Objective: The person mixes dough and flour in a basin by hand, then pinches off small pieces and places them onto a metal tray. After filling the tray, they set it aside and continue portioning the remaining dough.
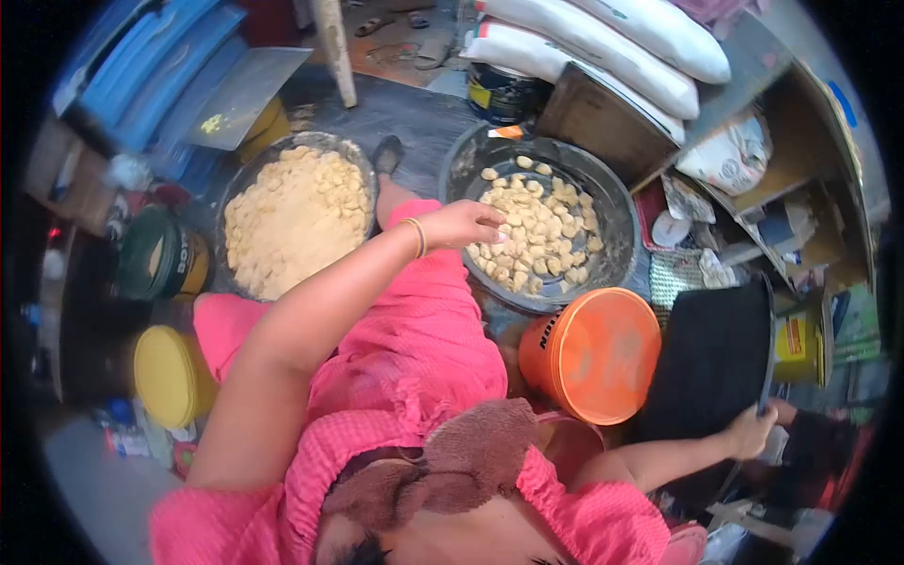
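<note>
My left hand (463,225), with yellow bands on its wrist, is over the near left edge of a dark round basin (617,212). Its fingers are curled together beside pale lumps (541,231) heaped in the basin; anything between them is too small to make out. At the far right, my right hand (751,431) grips the rim of a large black tub (706,363), which is tilted on its side. Another round basin (365,169), on the left, holds lumps covered in light tan powder (292,221).
An orange lidded bucket (607,356) stands between the lump basin and the black tub. At left are a yellow-lidded bucket (165,377) and a dark green bucket (151,252). White sacks (603,47) are stacked at the top right, near a wooden shelf (791,160).
</note>
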The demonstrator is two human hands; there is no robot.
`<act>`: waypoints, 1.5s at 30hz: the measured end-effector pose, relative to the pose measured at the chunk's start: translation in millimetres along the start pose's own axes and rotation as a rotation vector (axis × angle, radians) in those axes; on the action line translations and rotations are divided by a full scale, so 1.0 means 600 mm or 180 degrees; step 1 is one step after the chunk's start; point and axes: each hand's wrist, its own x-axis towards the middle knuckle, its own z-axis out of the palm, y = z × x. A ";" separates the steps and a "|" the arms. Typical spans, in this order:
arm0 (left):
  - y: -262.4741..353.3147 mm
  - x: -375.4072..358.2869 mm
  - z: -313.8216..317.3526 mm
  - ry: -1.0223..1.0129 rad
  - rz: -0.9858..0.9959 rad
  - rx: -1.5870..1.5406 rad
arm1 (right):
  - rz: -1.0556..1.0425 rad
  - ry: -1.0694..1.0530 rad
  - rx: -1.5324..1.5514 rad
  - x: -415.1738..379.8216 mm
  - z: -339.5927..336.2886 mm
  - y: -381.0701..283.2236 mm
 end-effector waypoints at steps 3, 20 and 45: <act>-0.044 0.014 -0.015 0.0332 0.0216 0.0291 | 0.0137 -0.0337 0.0014 0.027 0.041 0.038; -0.114 -0.244 -0.123 0.2646 0.0414 -0.0727 | -0.2822 -0.2074 0.4156 -0.111 -0.184 -0.467; -0.378 -0.563 -0.373 0.3001 -0.2300 0.1753 | -0.6920 -0.3138 -0.0585 -1.030 -0.282 -0.938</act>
